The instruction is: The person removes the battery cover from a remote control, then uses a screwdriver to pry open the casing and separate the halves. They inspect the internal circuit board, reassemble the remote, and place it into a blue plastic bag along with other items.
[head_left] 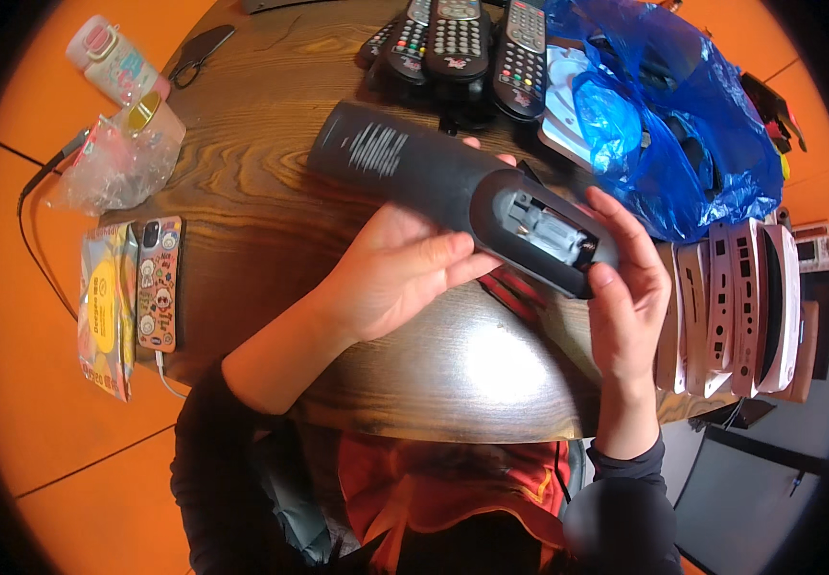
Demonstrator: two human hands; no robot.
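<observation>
View: head
Black remote: held above the worktop, back upward, battery compartment uncovered
Left hand: grasping the remote's middle, thumb along the near edge
Right hand: gripping its compartment end between thumb and fingers
Other remotes: beyond the black remote
Blue plastic bag: beyond it, to the right
Phone: left of it
</observation>
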